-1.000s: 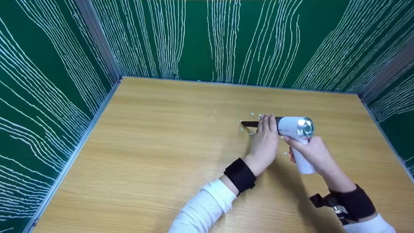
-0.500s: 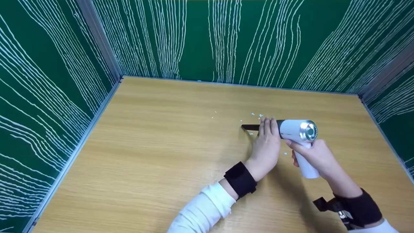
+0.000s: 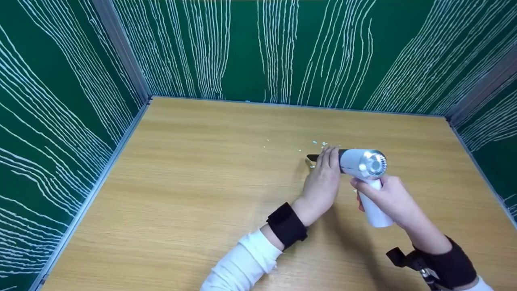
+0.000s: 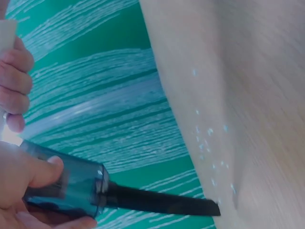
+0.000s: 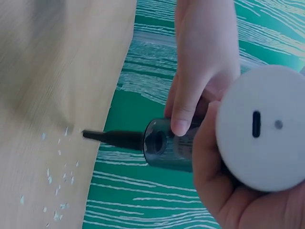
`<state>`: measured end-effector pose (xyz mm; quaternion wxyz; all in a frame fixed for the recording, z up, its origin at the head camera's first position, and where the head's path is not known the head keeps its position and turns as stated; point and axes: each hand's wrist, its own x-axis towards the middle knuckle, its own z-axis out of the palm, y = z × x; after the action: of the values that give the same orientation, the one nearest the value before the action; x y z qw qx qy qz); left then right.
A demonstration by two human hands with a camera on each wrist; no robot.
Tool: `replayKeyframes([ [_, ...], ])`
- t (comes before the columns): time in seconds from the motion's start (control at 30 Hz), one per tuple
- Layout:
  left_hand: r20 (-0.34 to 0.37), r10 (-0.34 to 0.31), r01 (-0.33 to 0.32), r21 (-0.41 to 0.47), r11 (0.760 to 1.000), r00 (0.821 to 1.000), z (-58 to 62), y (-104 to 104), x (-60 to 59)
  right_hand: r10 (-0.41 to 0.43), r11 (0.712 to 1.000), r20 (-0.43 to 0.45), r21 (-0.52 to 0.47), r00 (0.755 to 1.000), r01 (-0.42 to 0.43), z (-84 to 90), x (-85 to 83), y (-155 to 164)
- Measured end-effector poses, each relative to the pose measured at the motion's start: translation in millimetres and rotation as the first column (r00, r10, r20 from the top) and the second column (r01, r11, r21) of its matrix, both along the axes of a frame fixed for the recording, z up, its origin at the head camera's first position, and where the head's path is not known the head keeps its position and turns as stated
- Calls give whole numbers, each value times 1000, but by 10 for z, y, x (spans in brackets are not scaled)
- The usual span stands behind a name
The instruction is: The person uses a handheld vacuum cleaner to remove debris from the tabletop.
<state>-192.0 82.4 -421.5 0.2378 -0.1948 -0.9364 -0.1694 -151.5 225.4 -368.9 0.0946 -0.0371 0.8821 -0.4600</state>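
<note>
A white handheld vacuum (image 3: 354, 161) with a silver rear end is held over the table, its narrow black nozzle (image 4: 162, 200) pointing left in the head view and down toward the tabletop. My right hand (image 3: 394, 200) wraps around its white handle (image 3: 377, 212). Farther forward, my left hand (image 3: 322, 184) grips the clear dark dust cup (image 4: 74, 188), thumb on one side and fingers on the other. Small pale scraps (image 5: 49, 179) lie scattered near the nozzle tip, with one (image 3: 312, 167) just below it in the head view.
The wood-grain table (image 3: 181, 182) is bounded by green walls (image 3: 246, 48) with white wavy lines, at the back and both sides. Metal posts (image 3: 121, 48) stand at the back corners. Black bands (image 3: 286, 226) circle both wrists.
The vacuum shifted slightly toward me, then its body swung left with both hands. The nozzle tip drew a little to the right. A scrap that lay beside the tip no longer shows.
</note>
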Motion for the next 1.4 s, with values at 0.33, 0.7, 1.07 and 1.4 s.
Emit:
replayKeyframes([
  [0.33,83,-116,112,55,992,990,35,-267,-97,55,997,18,-57,998,-54,37,-25,-146],
  [0.7,183,-216,188,157,969,959,101,-461,-214,103,986,75,-139,992,-92,114,-122,-233],
  [1.07,232,-297,229,277,933,926,78,-556,-387,111,989,35,-98,993,-107,139,-227,-355],
  [1.4,160,-364,298,331,895,917,-44,-718,-402,56,998,-122,-12,991,-58,-29,-157,-577],
])
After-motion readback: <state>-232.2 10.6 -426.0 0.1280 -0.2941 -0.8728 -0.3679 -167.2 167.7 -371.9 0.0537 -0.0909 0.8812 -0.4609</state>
